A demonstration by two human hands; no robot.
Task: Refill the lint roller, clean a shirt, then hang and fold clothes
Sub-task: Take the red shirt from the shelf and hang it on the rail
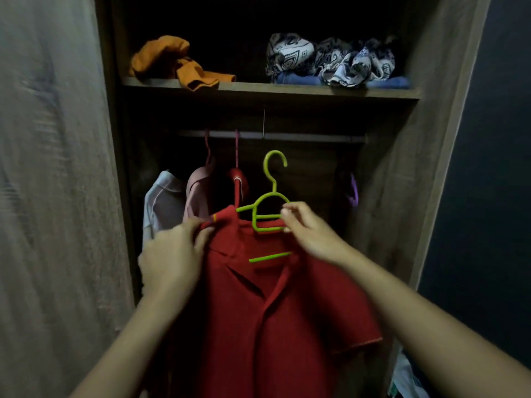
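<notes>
Left hand (169, 254) pinches the collar of the red shirt (275, 311). Right hand (310, 228) grips the green hanger (265, 216), its hook below the wardrobe rail (316, 138), unattached.

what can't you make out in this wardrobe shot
All in the head view:
Green hanger: its right arm is hidden by the right hand and by the red polo shirt.
Red polo shirt: the hem is cut off by the bottom edge, and the lower part is blurred.
Upper shelf: its back is lost in darkness.
Purple thing at the right end of the rail: too dim to identify.
</notes>
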